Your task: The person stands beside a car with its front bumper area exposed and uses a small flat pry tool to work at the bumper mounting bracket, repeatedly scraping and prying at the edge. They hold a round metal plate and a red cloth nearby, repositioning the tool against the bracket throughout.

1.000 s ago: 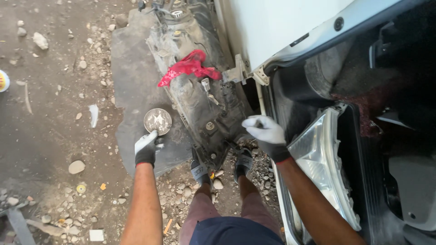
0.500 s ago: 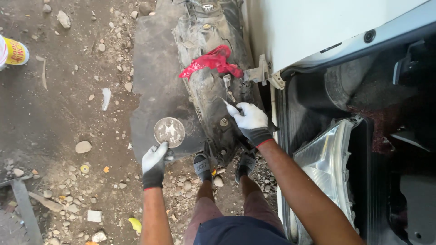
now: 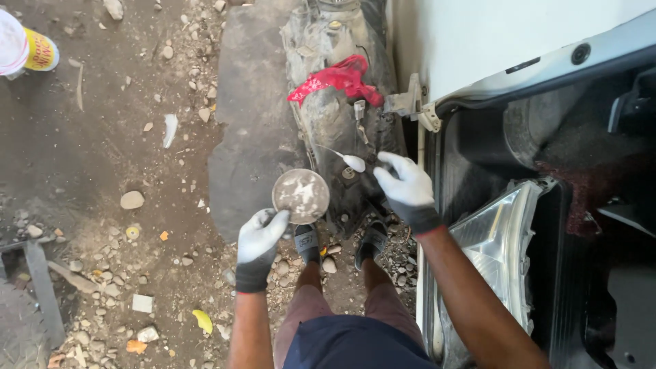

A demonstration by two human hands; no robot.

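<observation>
The person stands over a grimy, dust-caked metal gearbox casing (image 3: 342,137) lying on the gravel beside a white vehicle body (image 3: 478,41). The left hand (image 3: 260,239), in a grey-and-black work glove, pinches the lower rim of a round, shallow metal dish (image 3: 301,196) smeared with pale dust; thumb and fingers close on its edge, and the dish sits just above the hand, over the margin of a dark rubber mat (image 3: 249,137) spread under the casing. The right hand (image 3: 408,188), gloved the same way, is closed around the handle end of a small metal spoon (image 3: 348,159), whose pale bowl points left, between the two hands and over the casing. The spoon's bowl lies just up and to the right of the dish, near it but not touching. A red rag (image 3: 338,80) is draped across the casing farther up. Two dark shoes (image 3: 342,240) stand on the stones below the dish. A clear headlamp unit (image 3: 495,253) leans at the right, beside the right forearm. A yellow-and-white can (image 3: 27,49) stands at the far left.
</observation>
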